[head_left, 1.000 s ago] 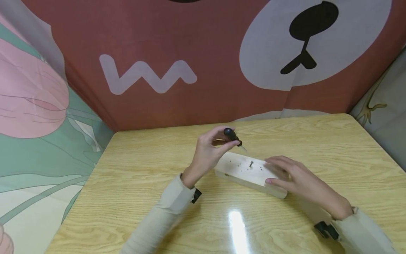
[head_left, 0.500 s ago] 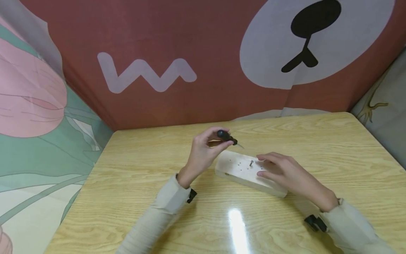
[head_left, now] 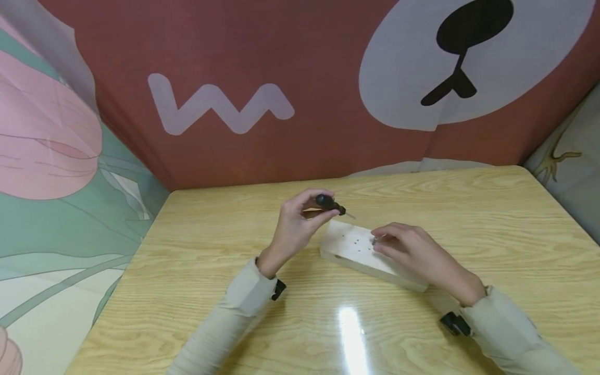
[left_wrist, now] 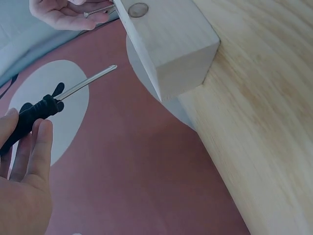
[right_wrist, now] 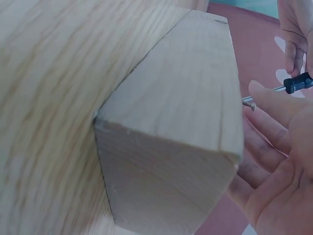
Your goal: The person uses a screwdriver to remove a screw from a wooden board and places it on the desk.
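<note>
My left hand [head_left: 294,221] holds a black-handled screwdriver [head_left: 330,204] above the left end of a pale wooden block [head_left: 351,255]. In the left wrist view the screwdriver's metal shaft [left_wrist: 88,83] points past the block's edge, its tip touching nothing. A metal screw [right_wrist: 249,103] stands partway out of the block's top face. My right hand [head_left: 412,252] reaches over the block, with thumb and forefinger on either side of the screw and a small gap between the fingertips. Several small holes [head_left: 357,241] dot the top face.
The block lies at an angle on a wood-grain table [head_left: 225,234]. A red-brown printed cloth [head_left: 225,161] hangs behind the table's far edge, and a floral cloth [head_left: 47,224] hangs at the left. A bright light reflection [head_left: 351,333] shows on the tabletop.
My right hand has moved left along the block to the screw, and its thumb and fingers have drawn closer together. My left hand has shifted slightly left with the screwdriver.
</note>
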A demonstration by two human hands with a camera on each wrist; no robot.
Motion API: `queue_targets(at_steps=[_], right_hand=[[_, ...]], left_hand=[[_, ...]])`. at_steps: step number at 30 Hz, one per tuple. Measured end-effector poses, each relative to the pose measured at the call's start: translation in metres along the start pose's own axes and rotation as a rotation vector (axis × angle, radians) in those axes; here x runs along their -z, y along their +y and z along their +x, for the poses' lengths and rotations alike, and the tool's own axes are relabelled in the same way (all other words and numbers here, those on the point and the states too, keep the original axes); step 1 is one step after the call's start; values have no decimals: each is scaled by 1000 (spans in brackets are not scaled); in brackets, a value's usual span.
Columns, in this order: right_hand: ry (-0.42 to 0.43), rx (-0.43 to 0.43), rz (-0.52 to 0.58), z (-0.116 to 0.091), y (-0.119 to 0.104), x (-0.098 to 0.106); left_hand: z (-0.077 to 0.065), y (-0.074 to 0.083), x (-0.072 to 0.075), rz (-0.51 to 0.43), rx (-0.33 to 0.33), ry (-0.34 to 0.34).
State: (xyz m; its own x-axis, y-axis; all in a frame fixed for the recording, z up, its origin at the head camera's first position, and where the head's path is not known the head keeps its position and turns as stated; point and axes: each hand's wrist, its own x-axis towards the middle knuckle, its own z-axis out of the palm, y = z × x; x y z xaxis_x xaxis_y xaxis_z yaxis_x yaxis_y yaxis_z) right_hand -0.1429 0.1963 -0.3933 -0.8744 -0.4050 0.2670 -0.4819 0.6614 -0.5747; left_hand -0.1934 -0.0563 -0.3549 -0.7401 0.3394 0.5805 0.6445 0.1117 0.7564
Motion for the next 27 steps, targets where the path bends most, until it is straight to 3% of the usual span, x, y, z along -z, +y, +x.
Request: queue_targets(at_steps=[15, 27], right_hand=[[28, -39, -82, 5, -3, -4], [50, -4, -146, 5, -4, -6]], left_hand=[[-4, -4, 5, 7, 12, 11], [-5, -4, 10, -1, 14, 17]])
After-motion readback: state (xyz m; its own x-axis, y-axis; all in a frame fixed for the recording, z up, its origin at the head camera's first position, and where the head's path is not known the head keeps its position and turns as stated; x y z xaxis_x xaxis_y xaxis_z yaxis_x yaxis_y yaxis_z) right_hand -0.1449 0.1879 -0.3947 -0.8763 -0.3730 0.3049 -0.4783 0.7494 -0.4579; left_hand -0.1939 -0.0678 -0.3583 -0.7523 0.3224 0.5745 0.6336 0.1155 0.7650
